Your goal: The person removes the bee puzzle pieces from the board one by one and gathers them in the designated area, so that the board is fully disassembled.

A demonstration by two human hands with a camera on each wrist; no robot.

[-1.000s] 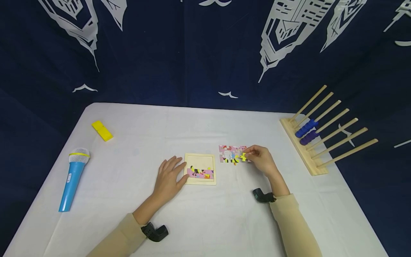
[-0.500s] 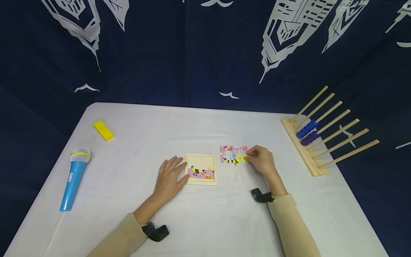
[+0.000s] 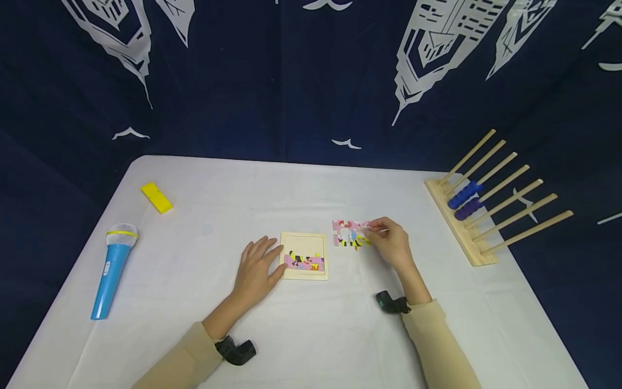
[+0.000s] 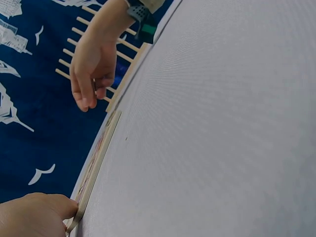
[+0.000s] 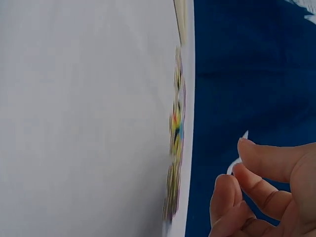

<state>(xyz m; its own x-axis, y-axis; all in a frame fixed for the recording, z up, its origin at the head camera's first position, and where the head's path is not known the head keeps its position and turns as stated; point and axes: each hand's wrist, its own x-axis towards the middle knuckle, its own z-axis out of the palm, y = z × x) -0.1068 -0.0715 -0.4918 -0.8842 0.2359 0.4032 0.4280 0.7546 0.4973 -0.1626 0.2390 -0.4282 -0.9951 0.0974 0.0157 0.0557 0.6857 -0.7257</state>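
Okay, wooden frame [image 3: 304, 245]: flat on the white tabletop [image 3: 316, 329], sitting between the 2 hands, with a pink puzzle strip [image 3: 304, 264] along its near side and plain wood showing above that.
Left hand [image 3: 256, 270]: fingers spread and pretty straight, resting at the frame's left edge, thumb touching it. Looks like steadying to me, not a real grab.
Loose pieces [image 3: 346, 233]: bunched flat on the table just right of the frame, pink with yellow and black bits. Their right end is partly hidden by fingers.
Right hand [image 3: 392, 243]: over that right end. Its wrist cam shows thumb and forefinger bent toward each other with a small gap, and I can't spot a piece in there.
Step in hand: my read is sorting through the loose ones for a fit, since only the near part of the frame is filled.
Next move: I'd say it calls for pinching 1 piece by its edges and turning it to match the strip's upper outline, left hand bracing the frame.
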